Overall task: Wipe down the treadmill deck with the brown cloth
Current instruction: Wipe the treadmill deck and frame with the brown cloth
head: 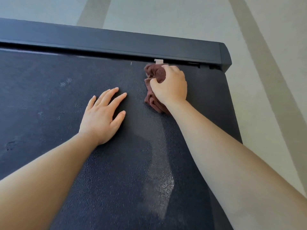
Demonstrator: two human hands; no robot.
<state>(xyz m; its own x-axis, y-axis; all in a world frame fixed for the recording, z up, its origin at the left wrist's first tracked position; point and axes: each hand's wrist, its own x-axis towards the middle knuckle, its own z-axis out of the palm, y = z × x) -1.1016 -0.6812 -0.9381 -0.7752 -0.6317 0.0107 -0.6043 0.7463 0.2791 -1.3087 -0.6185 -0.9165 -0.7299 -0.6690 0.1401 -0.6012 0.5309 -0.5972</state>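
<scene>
The dark textured treadmill deck [49, 100] fills most of the view. My right hand [171, 85] grips the bunched brown cloth [153, 75] and holds it against the deck close to the far side rail. My left hand [103, 115] rests flat on the deck with fingers spread, a little left of the cloth. A pale shiny streak [159, 171] runs along the deck from the near edge toward the cloth.
A black side rail [116, 44] borders the deck's far edge, with a small white tag [158, 61] beside the cloth. The rail's rounded end cap [225, 55] is at the right. Light tiled floor [182, 17] lies beyond. Faint dusty marks [65, 83] dot the deck at left.
</scene>
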